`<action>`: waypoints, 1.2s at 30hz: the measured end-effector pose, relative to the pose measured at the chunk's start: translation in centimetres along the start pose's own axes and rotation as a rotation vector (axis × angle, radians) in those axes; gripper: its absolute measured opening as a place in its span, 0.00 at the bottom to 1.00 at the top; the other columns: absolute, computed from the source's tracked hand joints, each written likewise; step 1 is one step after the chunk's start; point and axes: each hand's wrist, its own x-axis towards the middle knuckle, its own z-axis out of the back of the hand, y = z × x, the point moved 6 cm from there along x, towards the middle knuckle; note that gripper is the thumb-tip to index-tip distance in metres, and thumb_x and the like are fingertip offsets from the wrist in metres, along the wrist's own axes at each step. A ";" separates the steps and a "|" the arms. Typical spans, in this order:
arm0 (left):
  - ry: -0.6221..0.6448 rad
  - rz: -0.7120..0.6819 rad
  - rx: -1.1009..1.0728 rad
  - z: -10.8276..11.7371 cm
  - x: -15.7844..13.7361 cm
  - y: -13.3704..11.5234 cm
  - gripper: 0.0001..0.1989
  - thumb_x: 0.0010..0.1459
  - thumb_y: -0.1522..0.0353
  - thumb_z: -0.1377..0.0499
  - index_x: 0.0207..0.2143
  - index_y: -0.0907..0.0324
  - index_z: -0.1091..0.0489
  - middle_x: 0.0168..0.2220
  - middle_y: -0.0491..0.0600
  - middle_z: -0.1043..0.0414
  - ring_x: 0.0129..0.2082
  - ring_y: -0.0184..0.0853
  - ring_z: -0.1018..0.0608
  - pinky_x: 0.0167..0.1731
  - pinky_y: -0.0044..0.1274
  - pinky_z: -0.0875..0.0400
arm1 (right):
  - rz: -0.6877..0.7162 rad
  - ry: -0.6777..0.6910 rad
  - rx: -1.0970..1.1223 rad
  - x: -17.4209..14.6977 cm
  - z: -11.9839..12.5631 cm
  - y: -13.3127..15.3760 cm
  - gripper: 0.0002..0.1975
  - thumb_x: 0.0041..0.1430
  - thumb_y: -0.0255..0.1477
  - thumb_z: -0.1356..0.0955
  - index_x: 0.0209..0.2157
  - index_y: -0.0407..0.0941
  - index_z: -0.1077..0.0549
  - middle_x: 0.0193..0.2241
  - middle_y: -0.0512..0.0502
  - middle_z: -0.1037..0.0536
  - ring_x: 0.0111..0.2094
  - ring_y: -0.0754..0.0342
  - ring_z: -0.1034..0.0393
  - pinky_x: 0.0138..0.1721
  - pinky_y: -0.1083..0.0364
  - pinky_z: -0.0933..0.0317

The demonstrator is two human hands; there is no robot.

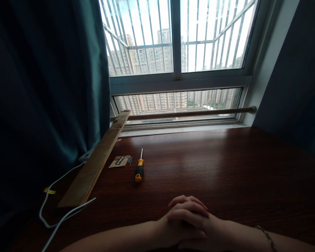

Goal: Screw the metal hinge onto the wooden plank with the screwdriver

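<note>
At the near edge of the view, my left hand (168,225) and my right hand (214,227) are clasped together, fingers interlaced, above the dark red-brown wooden table (199,164). Neither holds any object that I can see. Beyond them to the left lies a screwdriver (139,169) with a yellow and black handle, its metal shaft pointing towards the window. Several small dark screws (130,160) lie left of its shaft. Beside them is a small flat tan piece (120,161) with a dark printed or metal patch; I cannot make out its kind.
A long wooden board (101,161) stretches along the table's left side towards the window, its far end by a horizontal rail (189,114). A white cable (46,206) loops around its near end. Dark curtains (76,87) hang at left; a barred window (177,52) stands behind.
</note>
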 end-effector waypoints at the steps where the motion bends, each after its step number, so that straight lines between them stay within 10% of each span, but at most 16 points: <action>1: -0.007 0.000 -0.005 0.1 0.0 -0.1 0.19 0.50 0.63 0.40 0.46 0.51 0.33 0.47 0.46 0.36 0.49 0.42 0.31 0.47 0.31 0.33 | 0.008 -0.003 0.007 0.0 0.1 0.1 0.29 0.50 0.36 0.31 0.54 0.50 0.40 0.52 0.45 0.39 0.55 0.49 0.47 0.52 0.52 0.41; 29: -0.018 -0.015 0.006 0.0 -0.2 0.3 0.20 0.50 0.59 0.41 0.47 0.50 0.34 0.46 0.45 0.35 0.50 0.43 0.31 0.47 0.32 0.33 | -0.040 0.017 -0.008 0.4 0.0 0.1 0.30 0.48 0.35 0.30 0.53 0.52 0.39 0.51 0.46 0.37 0.55 0.48 0.46 0.52 0.52 0.41; 33: -0.081 -0.110 0.037 0.4 -0.8 0.2 0.38 0.52 0.58 0.42 0.60 0.42 0.59 0.62 0.49 0.55 0.58 0.45 0.40 0.51 0.34 0.38 | -0.154 0.089 -0.126 0.6 1.4 0.8 0.41 0.46 0.37 0.28 0.59 0.51 0.48 0.61 0.38 0.56 0.60 0.39 0.55 0.50 0.44 0.41; 36: -0.225 -0.186 0.059 1.2 -1.2 0.0 0.39 0.58 0.57 0.50 0.61 0.46 0.75 0.65 0.54 0.74 0.61 0.47 0.46 0.55 0.40 0.45 | -0.287 -0.175 -0.247 -1.4 5.5 2.5 0.45 0.50 0.37 0.30 0.62 0.49 0.58 0.63 0.36 0.67 0.61 0.35 0.62 0.51 0.40 0.43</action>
